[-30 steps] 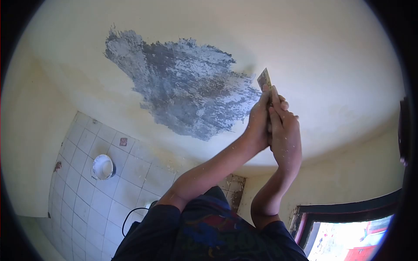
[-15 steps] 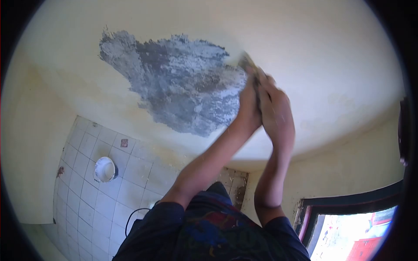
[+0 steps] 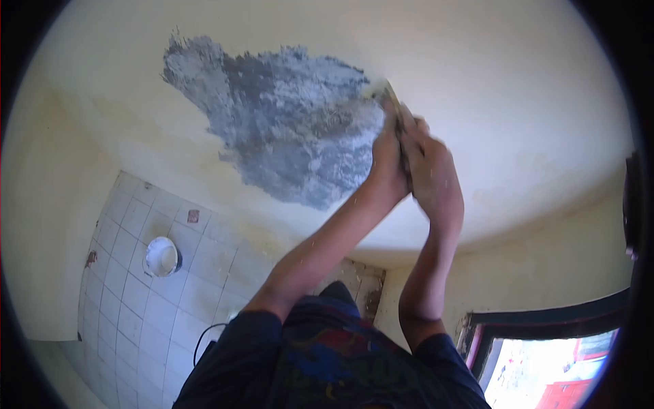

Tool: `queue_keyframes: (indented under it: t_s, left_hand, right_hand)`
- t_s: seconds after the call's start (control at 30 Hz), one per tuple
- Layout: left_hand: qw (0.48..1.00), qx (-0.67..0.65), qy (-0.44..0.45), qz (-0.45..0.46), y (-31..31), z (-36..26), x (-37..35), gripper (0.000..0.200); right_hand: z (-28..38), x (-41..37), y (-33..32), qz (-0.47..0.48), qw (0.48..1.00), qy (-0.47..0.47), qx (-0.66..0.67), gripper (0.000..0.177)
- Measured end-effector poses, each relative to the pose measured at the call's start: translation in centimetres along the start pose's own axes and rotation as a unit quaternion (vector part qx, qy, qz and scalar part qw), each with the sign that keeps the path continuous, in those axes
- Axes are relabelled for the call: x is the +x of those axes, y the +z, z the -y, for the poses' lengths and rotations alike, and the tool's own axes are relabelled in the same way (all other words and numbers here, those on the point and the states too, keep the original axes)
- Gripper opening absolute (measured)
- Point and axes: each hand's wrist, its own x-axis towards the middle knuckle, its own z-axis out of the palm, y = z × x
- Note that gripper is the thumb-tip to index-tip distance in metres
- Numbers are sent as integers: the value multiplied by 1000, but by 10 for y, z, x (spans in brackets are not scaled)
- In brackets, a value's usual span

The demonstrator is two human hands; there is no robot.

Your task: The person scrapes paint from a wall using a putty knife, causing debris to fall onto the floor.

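Both of my hands are raised together against a cream wall (image 3: 477, 82), at the right edge of a rough grey patch (image 3: 286, 116) with ragged borders. A scraper (image 3: 393, 97), partly hidden by my fingers and a little blurred, tilts with its top edge near the wall surface. My right hand (image 3: 434, 167) is closed round it from the right. On the other side my left hand (image 3: 390, 157) presses along it, fingers pointing up and closed against the tool. Most of the handle lies hidden between the palms.
On the tiled floor (image 3: 146, 300) at lower left stands a white bucket (image 3: 162, 258) with pale material inside. A dark cable (image 3: 197, 344) curves beside my body. A dark-framed opening (image 3: 545, 317) lets in bright light at lower right.
The view has shifted slightly, so the grey patch sits a little higher and further right, and the bucket a little higher. Both hands keep their hold on the scraper at the patch's right edge.
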Motion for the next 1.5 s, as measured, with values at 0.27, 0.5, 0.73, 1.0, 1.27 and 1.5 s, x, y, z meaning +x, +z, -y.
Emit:
queue_keyframes:
  t_s: [0.27, 0.5, 0.73, 1.0, 1.27, 1.5]
  left_hand:
    - [999, 10, -40, 13, -4, -10, -16, 41]
    - [997, 38, -50, -46, 8, -23, -23, 45]
    - [998, 49, -16, -23, -4, -29, -2, 45]
    - [997, 55, -36, -30, 11, -11, -4, 51]
    - [999, 39, -28, 2, 9, -4, 3, 52]
    - [999, 52, -16, 0, 21, 6, 1, 49]
  right_hand:
    - [19, -7, 9, -28, 999, -24, -33, 30]
    - [29, -3, 24, -75, 994, -83, 15, 31]
    - [30, -1, 22, -69, 997, -36, 28, 34]
    - [18, 6, 10, -74, 997, -9, -23, 37]
    - [14, 7, -10, -11, 997, 44, 69, 36]
    - [8, 0, -19, -23, 997, 26, 68, 37]
